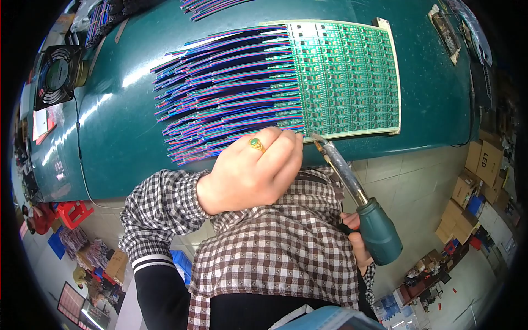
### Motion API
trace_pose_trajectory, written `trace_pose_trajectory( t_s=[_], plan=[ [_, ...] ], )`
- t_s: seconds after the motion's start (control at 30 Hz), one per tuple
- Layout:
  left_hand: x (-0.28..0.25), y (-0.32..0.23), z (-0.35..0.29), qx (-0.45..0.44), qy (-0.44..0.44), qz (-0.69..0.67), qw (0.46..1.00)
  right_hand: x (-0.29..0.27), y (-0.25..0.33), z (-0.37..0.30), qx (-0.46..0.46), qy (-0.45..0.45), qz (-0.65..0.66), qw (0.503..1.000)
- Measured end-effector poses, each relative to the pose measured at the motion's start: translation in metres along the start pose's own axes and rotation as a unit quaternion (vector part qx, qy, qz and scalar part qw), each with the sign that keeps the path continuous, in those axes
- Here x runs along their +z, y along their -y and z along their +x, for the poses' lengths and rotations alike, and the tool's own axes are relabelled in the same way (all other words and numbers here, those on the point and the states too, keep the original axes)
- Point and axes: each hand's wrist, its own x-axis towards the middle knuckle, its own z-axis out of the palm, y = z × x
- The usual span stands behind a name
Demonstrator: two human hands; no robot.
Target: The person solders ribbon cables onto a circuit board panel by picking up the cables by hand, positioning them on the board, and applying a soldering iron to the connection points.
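the left hand [250, 170] rests at the near edge of the teal bench [121, 137], its grip curled narrow with fingertips pressing the ends of the coloured wires [220, 93] where they meet the green circuit panel [344, 77]; a ring with a green stone sits on one finger. whether anything is pinched under the fingers cannot be told. the right hand [357, 242] is mostly hidden, its grip wrapped round the dark green handle of a soldering iron [352, 187], whose tip lies just beside the left fingertips at the panel's near edge.

the panel lies flat on the bench, its wires fanned out to the left in rows of red, blue, green and black. more wire bundles [209, 6] lie at the far edge.

containers: on the floor to the right, brown cardboard boxes [484, 159] are stacked, flaps mostly shut, contents not visible. low on the left floor there are a red crate [74, 212], a blue tray [56, 242] and another brown box [116, 265]; what they hold is too small to tell.

a black fan [58, 77] stands at the bench's left end, with a white and red card [41, 124] just below it.
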Motion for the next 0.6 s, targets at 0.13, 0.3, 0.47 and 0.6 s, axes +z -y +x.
trace_pose_trajectory(
  t_s=[0.13,0.3,0.47,0.6],
  plan=[
    [-0.0014,0.0019,0.0006,0.002,0.012,-0.010,1.000,-0.0005,0.0008,0.0000,0.000,0.000,-0.001,1.000],
    [-0.0022,0.0053,-0.0011,0.018,0.021,-0.009,1.000,0.0010,0.0021,0.0011,-0.010,-0.002,-0.013,1.000],
    [-0.0031,0.0068,0.0012,0.028,0.037,-0.015,0.999,0.0001,0.0024,0.0003,-0.012,-0.001,-0.020,1.000],
    [-0.0031,0.0069,-0.0008,0.021,0.047,-0.021,0.998,-0.0005,0.0017,0.0027,-0.017,0.012,-0.023,1.000]
  ],
)
